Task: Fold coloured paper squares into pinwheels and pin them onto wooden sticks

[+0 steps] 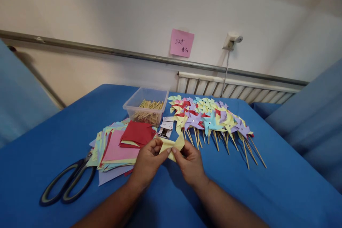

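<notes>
With left hand (146, 162) and right hand (191, 164) thumb-by-thumb, pinching yellow paper (173, 143) below centre, beside open worktop (283, 188) at lower right.

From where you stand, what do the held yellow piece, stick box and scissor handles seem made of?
Yellow piece: matte paper, judging by thin, folded edges. Box: probably clear plastic, since sticks show through. Scissor handles: perhaps plastic; smooth, dark, rounded loops.
</notes>
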### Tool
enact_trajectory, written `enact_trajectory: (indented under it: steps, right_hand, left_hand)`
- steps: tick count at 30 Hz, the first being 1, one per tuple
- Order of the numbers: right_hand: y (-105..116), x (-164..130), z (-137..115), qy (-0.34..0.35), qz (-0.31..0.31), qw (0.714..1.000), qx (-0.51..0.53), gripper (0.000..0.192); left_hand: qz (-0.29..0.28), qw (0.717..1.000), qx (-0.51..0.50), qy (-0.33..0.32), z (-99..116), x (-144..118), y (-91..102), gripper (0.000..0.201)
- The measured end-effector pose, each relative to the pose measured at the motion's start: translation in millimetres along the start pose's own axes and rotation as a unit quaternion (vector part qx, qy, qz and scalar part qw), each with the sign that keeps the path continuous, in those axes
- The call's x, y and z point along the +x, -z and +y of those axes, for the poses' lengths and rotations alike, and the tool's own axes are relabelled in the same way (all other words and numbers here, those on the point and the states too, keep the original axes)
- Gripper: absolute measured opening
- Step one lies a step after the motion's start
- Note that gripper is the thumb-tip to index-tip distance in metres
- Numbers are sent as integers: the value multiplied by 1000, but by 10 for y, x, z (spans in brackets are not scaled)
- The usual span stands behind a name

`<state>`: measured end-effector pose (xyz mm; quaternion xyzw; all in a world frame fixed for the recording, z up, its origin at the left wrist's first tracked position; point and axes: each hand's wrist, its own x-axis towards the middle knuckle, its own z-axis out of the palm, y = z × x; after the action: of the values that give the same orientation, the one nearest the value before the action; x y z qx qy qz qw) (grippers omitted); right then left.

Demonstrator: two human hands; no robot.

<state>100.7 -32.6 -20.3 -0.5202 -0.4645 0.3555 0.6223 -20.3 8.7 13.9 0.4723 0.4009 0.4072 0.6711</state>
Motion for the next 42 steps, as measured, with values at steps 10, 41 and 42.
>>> enact_trajectory:
  steps: [10,41,42]
  right_hand:
    - [198,56,-138,316,-2,914,-255,19]
    - [193,71,-157,472,-2,767,-434,22]
    - [185,69,-156,470,-4,768,-435,23]
  left_hand:
    - [67,994,64,-57,-24,-26,-7,34]
    - [-3,986,-135,95,134,-202,-17,19]
    - [4,987,-132,95,128,-189,-9,21]
